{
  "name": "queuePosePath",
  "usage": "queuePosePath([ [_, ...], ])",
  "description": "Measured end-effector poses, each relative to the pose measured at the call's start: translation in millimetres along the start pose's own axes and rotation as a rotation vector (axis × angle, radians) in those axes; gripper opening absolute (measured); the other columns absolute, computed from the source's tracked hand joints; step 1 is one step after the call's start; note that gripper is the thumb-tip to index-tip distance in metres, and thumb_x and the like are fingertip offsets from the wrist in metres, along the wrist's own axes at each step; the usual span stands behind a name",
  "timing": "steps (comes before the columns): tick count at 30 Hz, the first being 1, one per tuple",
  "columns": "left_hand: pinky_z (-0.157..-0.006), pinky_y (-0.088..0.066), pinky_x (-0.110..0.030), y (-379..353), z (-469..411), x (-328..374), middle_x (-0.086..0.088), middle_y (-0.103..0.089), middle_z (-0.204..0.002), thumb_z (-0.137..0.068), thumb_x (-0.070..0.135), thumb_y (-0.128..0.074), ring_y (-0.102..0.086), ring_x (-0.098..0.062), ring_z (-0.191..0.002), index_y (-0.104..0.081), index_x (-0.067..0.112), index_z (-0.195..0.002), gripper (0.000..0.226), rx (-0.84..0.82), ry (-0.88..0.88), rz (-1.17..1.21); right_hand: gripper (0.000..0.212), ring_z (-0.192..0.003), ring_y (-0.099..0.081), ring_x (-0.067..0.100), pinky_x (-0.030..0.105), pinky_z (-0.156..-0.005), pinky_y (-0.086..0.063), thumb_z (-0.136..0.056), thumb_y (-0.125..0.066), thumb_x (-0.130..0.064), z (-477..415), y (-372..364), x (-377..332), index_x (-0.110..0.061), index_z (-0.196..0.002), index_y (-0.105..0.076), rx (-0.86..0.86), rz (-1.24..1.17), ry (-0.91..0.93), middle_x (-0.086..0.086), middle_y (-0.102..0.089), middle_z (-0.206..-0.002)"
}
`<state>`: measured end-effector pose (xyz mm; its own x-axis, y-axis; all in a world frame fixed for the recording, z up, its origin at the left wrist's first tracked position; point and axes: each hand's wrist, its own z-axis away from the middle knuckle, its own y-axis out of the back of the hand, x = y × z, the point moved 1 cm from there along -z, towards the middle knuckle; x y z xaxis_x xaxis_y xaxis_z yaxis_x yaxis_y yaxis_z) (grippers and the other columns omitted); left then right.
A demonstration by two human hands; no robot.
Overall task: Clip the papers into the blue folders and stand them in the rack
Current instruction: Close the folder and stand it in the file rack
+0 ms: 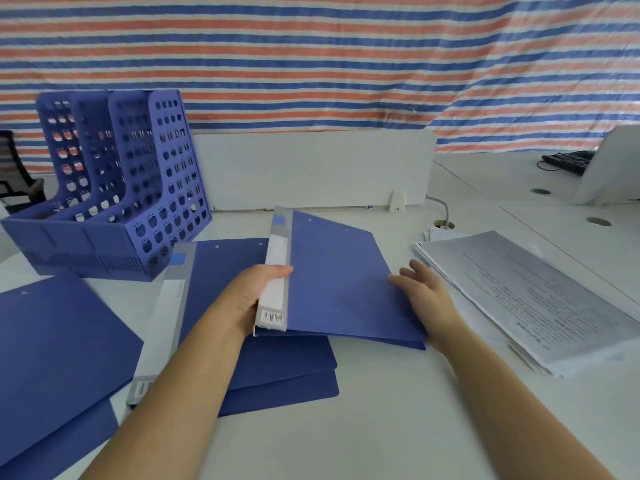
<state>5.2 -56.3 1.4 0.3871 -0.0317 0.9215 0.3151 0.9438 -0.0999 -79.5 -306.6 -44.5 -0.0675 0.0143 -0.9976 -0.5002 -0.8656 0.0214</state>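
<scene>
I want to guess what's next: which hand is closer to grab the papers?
Right. The right hand lies open beside the paper stack; the left hand grips the blue folder by its spine.

Left hand (254, 293) and right hand (423, 295) are bare (forearms (192, 379) uncovered too)
</scene>
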Motion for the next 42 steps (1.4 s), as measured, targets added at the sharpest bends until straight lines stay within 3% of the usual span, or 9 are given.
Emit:
queuePosePath([
  [6,-0.064,-0.056,-0.036,10,23,7,-0.006,-0.074,-0.087,-0.086,0.009,-0.064,-0.071,-0.024,-0.077,-0.065,0.018,-0.106,0.022,-0.016,-0.255,0.277,0.025,-0.097,-0.071,0.01,0.027,-0.084,-0.052,-0.095,-0.057,-0.043,28,-16,-27,-0.026,-0.109,-0.066,-0.161,-0.003,0.079,-0.009,-0.074,-0.11],
  [14,-0.061,-0.055,-0.029,90,58,44,-0.001,-0.061,-0.064,-0.067,0.003,-0.072,-0.063,-0.016,-0.063,-0.066,0.017,-0.065,0.016,-0.128,-0.378,0.159,0.02,-0.092,-0.068,0.0,0.013,-0.072,-0.052,-0.099,-0.054,-0.033,32,-67,-83,-0.029,-0.116,-0.064,-0.134,0.155,0.476,-0.017,-0.072,-0.104],
  [17,-0.062,-0.057,-0.033,123,74,60,-0.008,-0.072,-0.08,-0.067,0.015,-0.074,-0.071,-0.023,-0.078,-0.07,0.012,-0.084,0.018,-0.123,-0.417,-0.071,0.022,-0.088,-0.066,-0.005,0.009,-0.071,-0.049,-0.098,-0.056,-0.036,19,-98,-105,-0.028,-0.116,-0.064,-0.158,0.245,0.537,-0.017,-0.07,-0.103],
  [23,-0.062,-0.056,-0.035,186,85,80,-0.005,-0.061,-0.077,-0.079,0.006,-0.071,-0.065,-0.022,-0.079,-0.061,0.013,-0.087,0.014,0.239,-0.669,0.133,0.044,-0.107,-0.06,0.018,0.043,-0.097,-0.049,-0.103,-0.031,-0.045,-23,-188,-118,-0.02,-0.136,-0.047,-0.126,0.284,0.425,0.0,-0.062,-0.12],
  [27,-0.08,-0.056,-0.036,220,86,86,-0.002,-0.061,-0.091,-0.084,0.008,-0.07,-0.065,-0.018,-0.096,-0.057,0.01,-0.105,0.024,0.45,-0.838,0.434,0.037,-0.08,-0.062,0.024,0.036,-0.066,-0.05,-0.104,-0.033,-0.024,-29,-267,-102,-0.019,-0.138,-0.046,-0.314,0.538,0.513,0.004,-0.065,-0.099],
  [31,-0.089,-0.055,-0.039,251,88,102,0.0,-0.063,-0.104,-0.083,0.012,-0.072,-0.066,-0.015,-0.104,-0.057,0.014,-0.112,0.032,0.617,-0.948,0.49,0.055,-0.099,-0.06,0.029,0.043,-0.08,-0.052,-0.102,-0.035,-0.047,-18,-345,-93,-0.032,-0.153,-0.02,-0.476,0.99,0.802,0.009,-0.057,-0.118],
  [34,-0.083,-0.057,-0.034,263,85,114,0.007,-0.064,-0.092,-0.085,0.012,-0.071,-0.067,-0.006,-0.09,-0.057,0.018,-0.099,0.021,0.746,-0.985,0.412,0.059,-0.109,-0.058,0.032,0.044,-0.083,-0.05,-0.1,-0.032,-0.055,-15,-374,-90,-0.035,-0.153,-0.017,-0.459,1.194,0.94,0.011,-0.055,-0.126],
  [38,-0.063,-0.056,-0.021,269,68,131,0.009,-0.062,-0.081,-0.086,0.012,-0.069,-0.066,0.001,-0.072,-0.055,0.019,-0.088,0.016,0.844,-1.008,0.317,0.042,-0.097,-0.062,0.03,0.039,-0.075,-0.046,-0.1,-0.037,-0.046,-34,-364,-86,-0.032,-0.139,-0.034,-0.342,1.166,0.993,0.006,-0.06,-0.11],
  [42,-0.074,-0.056,-0.023,281,45,141,0.008,-0.064,-0.089,-0.082,0.025,-0.072,-0.066,-0.003,-0.083,-0.059,0.012,-0.103,0.028,0.972,-0.962,0.18,0.04,-0.094,-0.061,0.028,0.036,-0.069,-0.04,-0.095,-0.041,-0.055,-49,-346,-85,-0.03,-0.127,-0.04,-0.292,1.128,0.952,0.002,-0.062,-0.104],
])
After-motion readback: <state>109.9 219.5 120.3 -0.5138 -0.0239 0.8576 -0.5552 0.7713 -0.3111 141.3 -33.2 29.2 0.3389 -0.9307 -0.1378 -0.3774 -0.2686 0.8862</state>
